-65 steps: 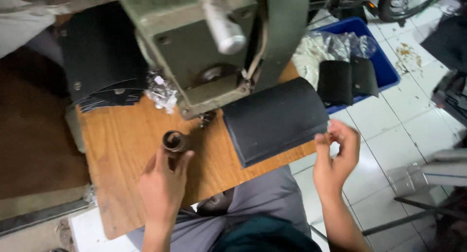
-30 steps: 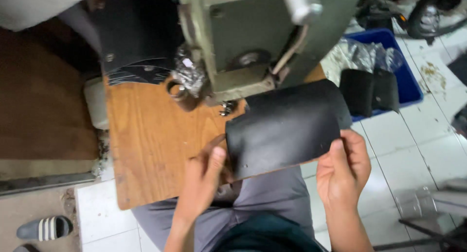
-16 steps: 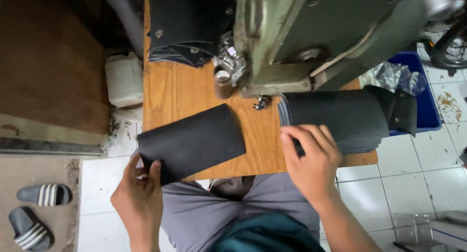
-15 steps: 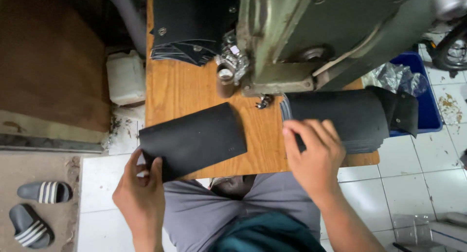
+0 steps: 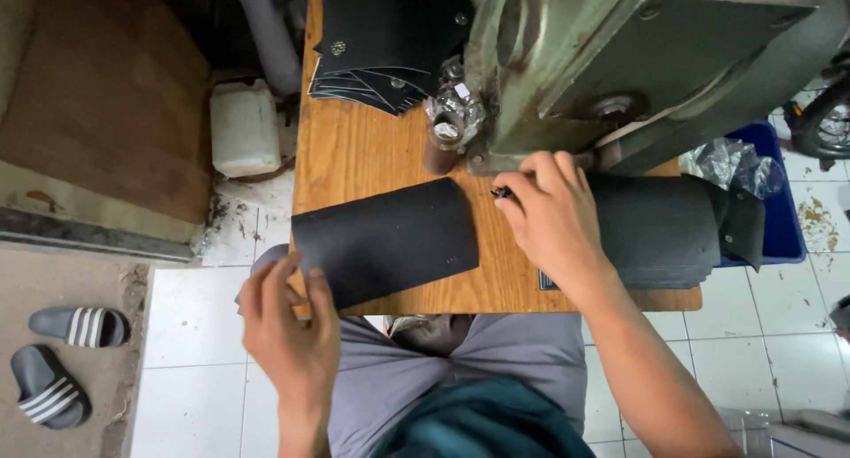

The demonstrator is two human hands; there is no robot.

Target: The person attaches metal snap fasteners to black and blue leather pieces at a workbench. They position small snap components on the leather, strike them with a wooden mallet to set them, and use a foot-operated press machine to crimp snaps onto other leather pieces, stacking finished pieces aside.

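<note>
Left hand: the left hand (image 5: 288, 334) is at the near left edge of the wooden table (image 5: 354, 157). Its fingers are bent and it pinches the near left corner of a black sheet (image 5: 385, 239).

Black sheet: it lies flat on the table, a bit turned, in the near left part. Its left end sticks out over the table edge, where the left hand has it.

Right hand: the right hand (image 5: 549, 219) is in the middle of the table, just to the right of the black sheet. The fingers are curled and close together. The tips pinch a tiny dark metal bit (image 5: 502, 192). It is too small to tell what it is.

Green machine: a big green machine (image 5: 637, 60) stands at the far right of the table. The right hand is just in front of its bottom edge.

Black stack: a pile of black sheets (image 5: 664, 228) lies on the right side, partly under the right hand and wrist.

Far pile: more black pieces with shiny dots (image 5: 381, 42) lie at the far end of the table.

Small cup: a little brown cup (image 5: 443, 144) stands beside the machine, with crinkly clear plastic (image 5: 456, 104) by it.

Blue box: a blue box (image 5: 779, 210) sits on the floor to the right, past the black stack.

White jug: a white jug (image 5: 243, 126) sits on the floor to the left of the table.

Sandals: two grey striped sandals (image 5: 62, 361) lie on the floor at the near left.
</note>
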